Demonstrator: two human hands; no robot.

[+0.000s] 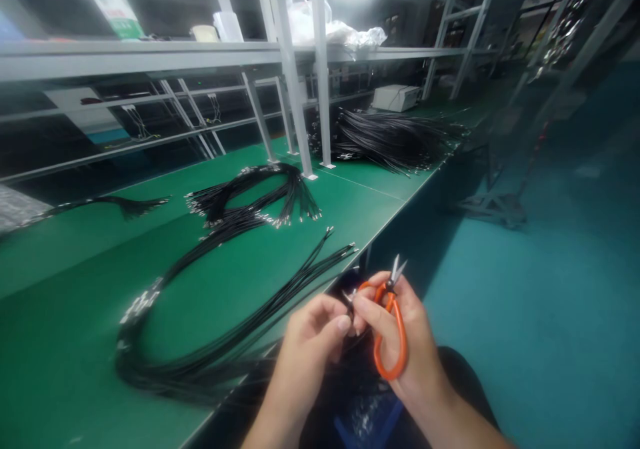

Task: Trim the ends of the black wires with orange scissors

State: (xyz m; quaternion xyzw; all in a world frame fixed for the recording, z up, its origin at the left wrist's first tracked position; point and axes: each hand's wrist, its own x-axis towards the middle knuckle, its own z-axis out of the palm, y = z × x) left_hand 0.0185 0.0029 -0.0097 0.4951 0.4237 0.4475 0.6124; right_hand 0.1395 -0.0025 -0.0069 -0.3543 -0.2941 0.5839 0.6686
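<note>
My right hand (410, 329) is closed around a pair of scissors (395, 355) with orange handles. Their short metal blades point up and stand slightly apart. Beside it, my left hand (315, 335) pinches the end of a black cable (349, 307). The fingertips of both hands meet at that cable end, whose fine detail is too small to make out. To the left, a long bundle of black cables (180, 365) curves over the green table (210, 322), its silvery tips (143, 301) gathered at the bend.
Another looped cable bundle (293, 189) lies farther back, near the white shelf posts (295, 102). A large cable pile (390, 135) rests beyond them, before a pale box (395, 97). Below my hands is a blue container (370, 422). The table edge runs diagonally beside teal floor (550, 315).
</note>
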